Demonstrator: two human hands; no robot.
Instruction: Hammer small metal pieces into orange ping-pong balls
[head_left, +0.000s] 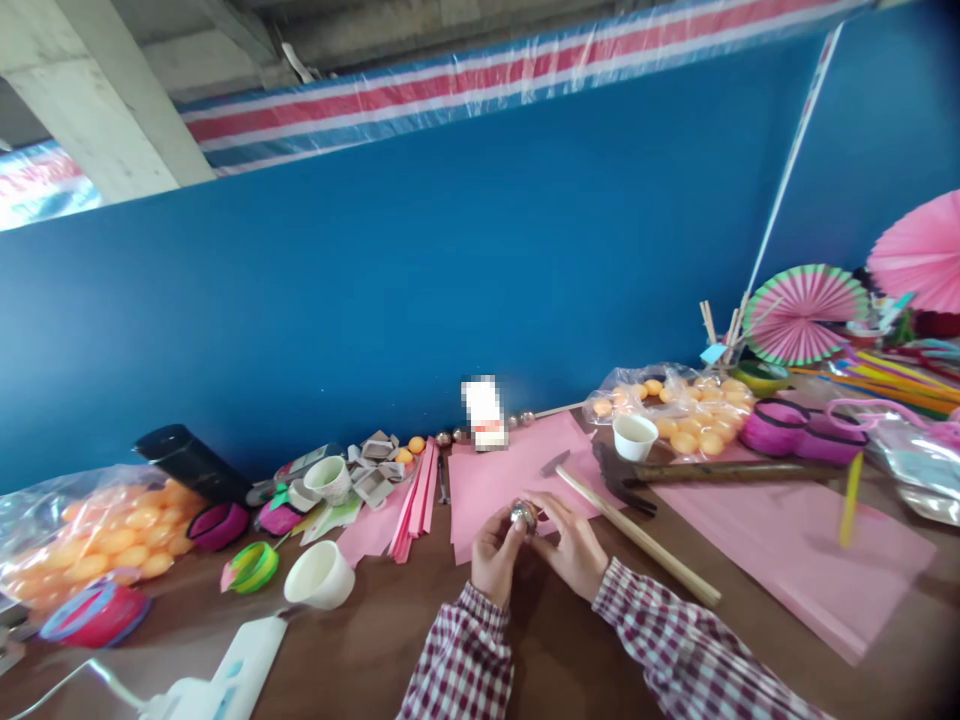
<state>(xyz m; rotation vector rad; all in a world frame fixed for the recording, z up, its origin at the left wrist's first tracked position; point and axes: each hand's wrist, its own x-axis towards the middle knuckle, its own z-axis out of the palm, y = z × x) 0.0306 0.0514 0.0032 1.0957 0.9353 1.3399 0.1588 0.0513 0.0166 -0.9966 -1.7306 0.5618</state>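
Note:
A small shiny silver ball (523, 515) is pinched between the thumb and fingers of my left hand (495, 553). My right hand (574, 545) is beside it on the right, its fingers bent toward the ball and its fingertips at or near the ball's right side; whether they press on it is hard to tell. Both hands are above the brown table, at the near edge of a pink paper sheet (480, 490). Just right of them lies a hammer (637, 535) with a wooden handle, its head on the pink paper.
Bags of orange balls lie at the left (112, 540) and back right (697, 415). White cups (319, 575) (634, 437), folded pink strips (415, 500), a dark stick (735, 472) and a power strip (247, 665) surround the hands. A blue partition (450, 270) stands behind.

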